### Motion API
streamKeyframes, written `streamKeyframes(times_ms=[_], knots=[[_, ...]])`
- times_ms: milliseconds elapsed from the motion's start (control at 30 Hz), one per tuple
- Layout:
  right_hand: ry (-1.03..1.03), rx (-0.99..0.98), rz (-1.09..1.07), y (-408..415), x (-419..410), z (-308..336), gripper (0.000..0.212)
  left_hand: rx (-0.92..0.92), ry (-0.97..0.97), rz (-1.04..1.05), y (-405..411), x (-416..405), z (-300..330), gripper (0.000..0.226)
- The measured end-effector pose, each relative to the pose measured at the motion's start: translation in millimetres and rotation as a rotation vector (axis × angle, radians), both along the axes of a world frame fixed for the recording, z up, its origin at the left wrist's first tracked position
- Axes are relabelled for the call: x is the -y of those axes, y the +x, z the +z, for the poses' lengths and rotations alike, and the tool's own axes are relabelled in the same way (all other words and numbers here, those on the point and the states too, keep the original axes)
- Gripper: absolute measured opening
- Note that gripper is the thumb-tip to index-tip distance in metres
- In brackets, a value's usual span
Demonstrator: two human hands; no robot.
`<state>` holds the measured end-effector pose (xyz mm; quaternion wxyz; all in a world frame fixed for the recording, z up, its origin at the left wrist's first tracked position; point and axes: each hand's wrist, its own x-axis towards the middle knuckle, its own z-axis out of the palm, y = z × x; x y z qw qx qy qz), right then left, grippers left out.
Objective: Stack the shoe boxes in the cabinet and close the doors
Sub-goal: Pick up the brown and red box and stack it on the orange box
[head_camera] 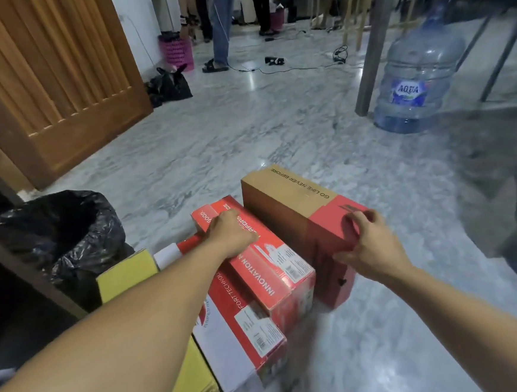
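Several shoe boxes stand together on the marble floor. My left hand [227,233] lies on top of a red box [265,263] printed "INNOVATION", fingers curled over its far end. That box rests on a red-and-white box [246,336], beside a yellow box [127,277]. My right hand [367,243] grips the near red end of a taller brown-and-red box [285,200], thumb on its side, fingers over the top. A wooden louvred cabinet door [55,72] stands open at the upper left. The cabinet's inside is dark at the left edge.
A bin lined with a black bag [59,236] stands left of the boxes. A large blue water jug [418,75] is at the right by a table leg [375,41]. A person's legs [219,22], cables and a pink basket [176,50] lie farther back.
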<state>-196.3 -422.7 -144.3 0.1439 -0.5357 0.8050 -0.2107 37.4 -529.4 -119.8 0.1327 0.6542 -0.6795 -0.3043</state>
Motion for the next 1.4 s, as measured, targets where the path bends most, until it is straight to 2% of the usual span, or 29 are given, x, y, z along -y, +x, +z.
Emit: streamKeyframes(times_ms=[133, 267, 367, 400, 433, 500, 533, 600, 733, 867, 967, 1067, 1233, 1400], knots=[[-0.065, 0.042, 0.006, -35, -7, 2, 0.078, -0.009, -0.021, 0.029, -20, 20, -1, 0.060], [-0.085, 0.149, 0.001, -74, -24, -3, 0.083, 0.050, 0.066, -0.025, -43, 37, -10, 0.087], [-0.139, 0.267, -0.129, -98, -37, -28, 0.101, 0.138, 0.088, -0.069, -59, 45, -24, 0.069], [-0.134, 0.342, -0.195, -101, -41, -36, 0.102, 0.100, 0.088, -0.077, -65, 43, -26, 0.060], [-0.121, 0.417, -0.250, -101, -44, -44, 0.090, 0.047, 0.083, -0.083, -70, 41, -28, 0.052], [-0.126, 0.488, -0.308, -97, -47, -51, 0.041, -0.066, 0.065, -0.064, -76, 36, -32, 0.043], [-0.150, 0.497, -0.332, -95, -47, -50, 0.029, -0.122, 0.057, -0.043, -78, 34, -31, 0.042], [-0.224, 0.521, -0.368, -96, -47, -44, 0.029, -0.251, 0.059, -0.012, -80, 31, -27, 0.040], [-0.450, 0.598, -0.382, -100, -45, -14, 0.048, -0.456, 0.008, 0.003, -83, 23, 7, 0.045], [-0.675, 0.631, -0.372, -91, -41, 40, 0.040, -0.678, -0.024, 0.058, -78, 13, 55, 0.052], [-0.802, 0.609, -0.382, -79, -41, 80, 0.034, -0.755, -0.055, 0.045, -62, -2, 93, 0.050], [-0.845, 0.552, -0.391, -63, -46, 113, 0.036, -0.757, -0.067, -0.014, -35, -22, 124, 0.047], [-0.759, 0.479, -0.418, -24, -59, 160, 0.045, -0.745, -0.111, 0.005, 19, -60, 162, 0.083], [-0.659, 0.498, -0.321, 12, -77, 210, 0.019, -0.680, -0.170, 0.087, 80, -102, 190, 0.116]])
